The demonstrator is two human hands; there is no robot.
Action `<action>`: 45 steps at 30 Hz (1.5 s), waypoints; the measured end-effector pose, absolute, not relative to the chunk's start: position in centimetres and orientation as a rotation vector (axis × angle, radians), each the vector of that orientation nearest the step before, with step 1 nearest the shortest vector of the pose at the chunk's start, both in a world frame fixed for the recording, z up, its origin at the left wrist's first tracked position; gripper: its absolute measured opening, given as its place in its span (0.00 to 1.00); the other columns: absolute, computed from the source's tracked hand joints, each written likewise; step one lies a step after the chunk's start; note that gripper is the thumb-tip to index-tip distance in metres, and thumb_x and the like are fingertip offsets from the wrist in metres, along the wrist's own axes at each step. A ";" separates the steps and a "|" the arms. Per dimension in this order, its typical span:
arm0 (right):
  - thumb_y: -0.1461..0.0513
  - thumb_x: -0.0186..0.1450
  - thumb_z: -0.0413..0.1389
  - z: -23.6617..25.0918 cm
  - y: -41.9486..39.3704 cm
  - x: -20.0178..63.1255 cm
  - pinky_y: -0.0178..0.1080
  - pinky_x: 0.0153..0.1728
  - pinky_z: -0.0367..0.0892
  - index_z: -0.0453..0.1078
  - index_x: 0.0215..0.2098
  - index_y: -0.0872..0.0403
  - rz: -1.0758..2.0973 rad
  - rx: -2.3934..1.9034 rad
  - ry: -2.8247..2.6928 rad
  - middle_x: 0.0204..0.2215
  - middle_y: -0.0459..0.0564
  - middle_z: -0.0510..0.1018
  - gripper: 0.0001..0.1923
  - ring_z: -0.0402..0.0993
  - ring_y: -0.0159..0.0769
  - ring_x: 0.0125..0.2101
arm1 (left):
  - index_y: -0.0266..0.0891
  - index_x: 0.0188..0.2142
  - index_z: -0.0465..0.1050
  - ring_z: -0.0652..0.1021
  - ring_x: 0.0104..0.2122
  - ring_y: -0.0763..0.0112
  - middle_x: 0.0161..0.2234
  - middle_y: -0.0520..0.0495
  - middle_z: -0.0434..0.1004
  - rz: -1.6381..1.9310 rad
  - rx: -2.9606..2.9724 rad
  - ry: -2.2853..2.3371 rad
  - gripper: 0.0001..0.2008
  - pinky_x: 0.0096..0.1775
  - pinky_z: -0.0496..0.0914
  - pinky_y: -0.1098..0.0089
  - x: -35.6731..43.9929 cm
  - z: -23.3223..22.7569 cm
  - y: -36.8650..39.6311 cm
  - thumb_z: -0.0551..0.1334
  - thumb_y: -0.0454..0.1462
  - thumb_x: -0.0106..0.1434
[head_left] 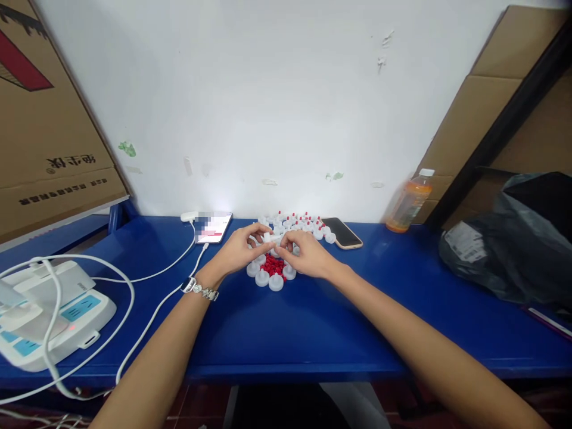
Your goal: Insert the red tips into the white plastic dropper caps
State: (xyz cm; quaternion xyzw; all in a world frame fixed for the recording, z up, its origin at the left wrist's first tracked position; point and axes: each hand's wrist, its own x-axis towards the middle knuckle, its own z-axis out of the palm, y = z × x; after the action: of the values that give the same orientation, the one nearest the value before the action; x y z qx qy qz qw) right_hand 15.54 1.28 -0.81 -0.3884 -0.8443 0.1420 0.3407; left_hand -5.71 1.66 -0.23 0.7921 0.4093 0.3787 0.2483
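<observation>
My left hand (pixel 239 250) and my right hand (pixel 304 253) meet over the middle of the blue table (pixel 313 322). Together their fingertips pinch one small white plastic piece (pixel 268 237). Right below the hands lies a heap of small red caps (pixel 273 265), ringed by several white round pieces (pixel 276 282). Behind the hands stands a group of white pieces with red tips (pixel 297 223). A silver watch (pixel 196 287) sits on my left wrist.
A lit phone (pixel 213 226) on a white cable lies at back left, a dark phone (pixel 342 232) at back right. An orange drink bottle (pixel 409 202) stands by the wall. White power strips (pixel 49 310) sit far left, a dark plastic bag (pixel 513 244) far right, cardboard on both sides.
</observation>
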 end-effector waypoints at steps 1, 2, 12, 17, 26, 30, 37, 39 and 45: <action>0.58 0.65 0.55 -0.8 1.4 15.8 0.37 0.34 0.60 0.68 0.32 0.53 0.445 -1.011 -2.139 0.26 0.45 0.73 0.07 0.67 0.33 0.29 | 0.41 0.46 0.74 0.75 0.34 0.69 0.41 0.46 0.78 1.017 2.157 1.125 0.20 0.38 0.70 0.67 -5.4 -0.3 1.6 0.65 0.50 0.61; 0.59 0.65 0.55 -0.8 1.5 16.2 0.36 0.33 0.60 0.68 0.35 0.53 0.533 -0.998 -2.074 0.27 0.44 0.74 0.06 0.67 0.32 0.28 | 0.41 0.47 0.73 0.75 0.33 0.69 0.42 0.46 0.78 1.011 2.156 1.133 0.20 0.38 0.71 0.67 -5.2 -0.4 1.5 0.66 0.49 0.60; 0.57 0.64 0.57 0.7 2.9 20.0 0.35 0.32 0.64 0.72 0.35 0.55 0.552 -0.960 -1.723 0.28 0.48 0.78 0.09 0.73 0.33 0.29 | 0.43 0.48 0.71 0.76 0.40 0.64 0.46 0.47 0.78 1.044 2.379 1.139 0.19 0.42 0.71 0.64 -0.3 0.8 2.7 0.63 0.50 0.63; 0.64 0.64 0.54 0.8 4.8 23.0 0.34 0.29 0.62 0.73 0.33 0.55 0.261 -1.254 -1.927 0.26 0.47 0.78 0.05 0.71 0.32 0.26 | 0.41 0.45 0.72 0.75 0.43 0.61 0.43 0.46 0.77 1.018 2.540 1.170 0.12 0.44 0.69 0.61 1.4 0.9 4.7 0.54 0.42 0.70; 0.68 0.61 0.55 -0.6 6.9 21.7 0.32 0.29 0.62 0.73 0.31 0.56 0.387 -1.348 -2.222 0.27 0.49 0.80 0.05 0.74 0.32 0.27 | 0.42 0.42 0.74 0.73 0.44 0.58 0.42 0.46 0.77 0.931 2.659 1.278 0.10 0.46 0.66 0.57 1.7 -1.0 5.5 0.54 0.39 0.70; 0.62 0.64 0.55 -0.1 7.7 20.9 0.33 0.30 0.62 0.73 0.37 0.56 0.306 -1.424 -2.188 0.27 0.49 0.80 0.07 0.74 0.34 0.28 | 0.43 0.43 0.74 0.73 0.46 0.58 0.43 0.46 0.77 0.968 2.623 1.343 0.11 0.47 0.65 0.57 0.5 -1.2 5.5 0.54 0.40 0.70; 0.56 0.63 0.57 -0.2 11.6 18.7 0.39 0.35 0.65 0.74 0.42 0.55 -0.002 -1.661 -2.240 0.38 0.58 0.81 0.13 0.77 0.45 0.38 | 0.43 0.43 0.74 0.74 0.47 0.57 0.45 0.45 0.76 0.965 2.582 1.438 0.11 0.47 0.65 0.56 -0.5 -1.3 5.2 0.53 0.41 0.70; 0.59 0.63 0.56 -0.1 12.0 18.1 0.40 0.37 0.65 0.75 0.38 0.55 -0.021 -1.664 -2.281 0.37 0.58 0.81 0.09 0.77 0.46 0.38 | 0.43 0.43 0.74 0.74 0.47 0.57 0.45 0.46 0.76 0.969 2.570 1.447 0.11 0.47 0.66 0.56 -0.8 -1.4 5.1 0.54 0.41 0.70; 0.60 0.64 0.54 1.1 8.9 17.4 0.37 0.34 0.65 0.71 0.33 0.54 0.154 -1.416 -2.012 0.31 0.52 0.80 0.07 0.75 0.38 0.32 | 0.44 0.49 0.70 0.74 0.47 0.59 0.48 0.46 0.74 1.086 2.530 1.402 0.12 0.49 0.67 0.57 -2.3 -1.1 3.9 0.55 0.43 0.69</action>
State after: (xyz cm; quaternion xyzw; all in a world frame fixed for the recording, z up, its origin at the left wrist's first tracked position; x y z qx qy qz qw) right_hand 17.44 8.89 1.12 -0.5418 -0.7700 0.0588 0.3318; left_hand -2.26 3.89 -1.12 0.8185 0.4538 0.3514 0.0260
